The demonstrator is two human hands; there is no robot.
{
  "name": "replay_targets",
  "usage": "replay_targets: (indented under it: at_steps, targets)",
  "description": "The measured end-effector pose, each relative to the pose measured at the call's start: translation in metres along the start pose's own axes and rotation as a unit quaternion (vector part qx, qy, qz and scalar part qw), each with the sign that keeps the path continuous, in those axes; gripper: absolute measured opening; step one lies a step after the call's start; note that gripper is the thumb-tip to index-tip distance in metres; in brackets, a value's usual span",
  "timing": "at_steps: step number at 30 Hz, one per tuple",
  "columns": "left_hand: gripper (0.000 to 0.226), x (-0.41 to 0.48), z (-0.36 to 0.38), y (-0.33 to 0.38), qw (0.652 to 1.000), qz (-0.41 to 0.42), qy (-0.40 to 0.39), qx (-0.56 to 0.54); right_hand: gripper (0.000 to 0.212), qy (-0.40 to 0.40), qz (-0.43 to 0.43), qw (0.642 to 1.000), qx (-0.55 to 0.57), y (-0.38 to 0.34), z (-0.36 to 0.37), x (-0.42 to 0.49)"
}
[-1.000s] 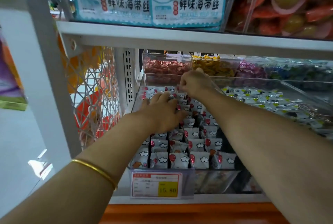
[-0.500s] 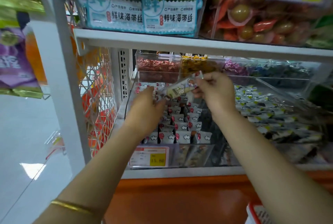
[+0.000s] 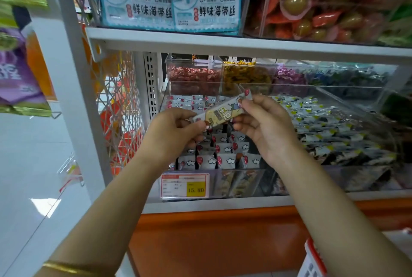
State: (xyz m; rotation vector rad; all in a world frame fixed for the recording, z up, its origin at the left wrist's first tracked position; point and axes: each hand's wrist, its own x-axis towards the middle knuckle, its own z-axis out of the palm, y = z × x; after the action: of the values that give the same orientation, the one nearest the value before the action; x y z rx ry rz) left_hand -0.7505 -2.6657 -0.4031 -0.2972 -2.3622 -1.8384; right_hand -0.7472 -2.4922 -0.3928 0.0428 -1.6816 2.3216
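A long, cream-coloured foil snack packet with cartoon print (image 3: 223, 112) hangs slanted in the air between the two hands, its right end higher. The left hand (image 3: 176, 130) has its fingers curled and pinches the lower end between thumb and fingertips; the right hand (image 3: 266, 129) pinches the upper end the same way. A second ago both hands were deep in the clear plastic bin (image 3: 239, 183), the left lying flat on the stock and the right at the back row. Half a second ago the packet was just clear of the rows; now it sits further out from the shelf, with both hands drawn back. Directly beneath the fingers stand the rows of white packets with red balloons and clouds (image 3: 225, 160). Below the left fingers, a red-and-yellow price label (image 3: 185, 185) is fixed to the bin front.
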Motion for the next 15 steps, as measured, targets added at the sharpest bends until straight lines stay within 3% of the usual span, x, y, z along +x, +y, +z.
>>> replay_targets:
  at_steps: [8,15]
  targets:
    - [0.025,-0.008,0.0,0.003,0.979,0.059,-0.02,0.194,0.008,-0.04,0.051,0.991,0.117,-0.002,-0.003,-0.006]
    - [0.03,-0.008,0.003,0.002,0.948,0.122,-0.015,0.295,0.017,-0.094,0.018,0.988,0.122,0.0,0.003,-0.015]
